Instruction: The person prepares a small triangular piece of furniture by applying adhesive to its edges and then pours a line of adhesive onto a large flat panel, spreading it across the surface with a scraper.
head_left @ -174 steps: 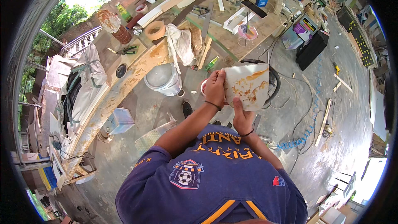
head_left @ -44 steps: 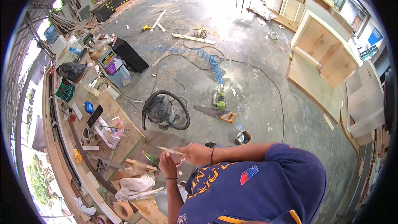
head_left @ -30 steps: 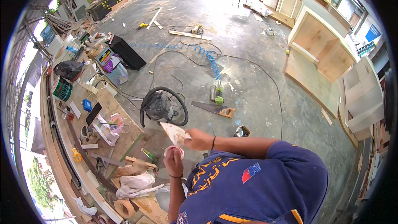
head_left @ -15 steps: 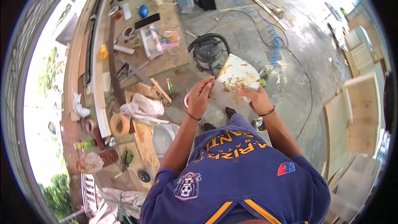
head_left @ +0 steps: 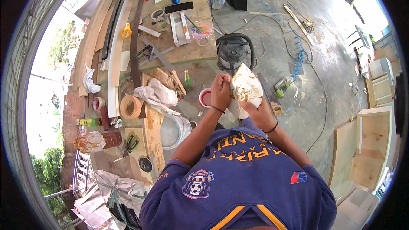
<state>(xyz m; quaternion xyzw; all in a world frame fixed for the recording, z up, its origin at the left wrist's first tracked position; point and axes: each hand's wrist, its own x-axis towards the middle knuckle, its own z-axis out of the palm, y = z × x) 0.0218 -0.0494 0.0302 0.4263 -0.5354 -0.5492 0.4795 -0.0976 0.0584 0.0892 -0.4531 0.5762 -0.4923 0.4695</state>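
Note:
A flat white piece with a pointed top, smeared with brown paste (head_left: pixel 246 88), is held up in front of my body. My right hand (head_left: pixel 262 116) grips its lower right part, the thumb lying across the smeared face. Curled into a fist, my left hand (head_left: pixel 220 91) meets the piece's left edge; what its fingers pinch is hidden. Just left of that hand, a round container with a red inside (head_left: pixel 205 98) sits lower down. A shop vacuum (head_left: pixel 232 53) stands on the floor beyond both hands.
At left, a workbench (head_left: pixel 200 53) carries a phone (head_left: pixel 179 7), a square, tape rolls (head_left: pixel 131 106) and a rag (head_left: pixel 156 93). A translucent bucket (head_left: pixel 175 131) stands near my left forearm. A handsaw (head_left: pixel 276 108), a green tool (head_left: pixel 281 87) and cables lie rightward. Wooden cabinets (head_left: pixel 372 145) line the far right.
My view has shifted, so the bench and vacuum appear farther right. The smeared piece has turned more upright and narrower, with both hands still at it. The red-lined container shows more fully.

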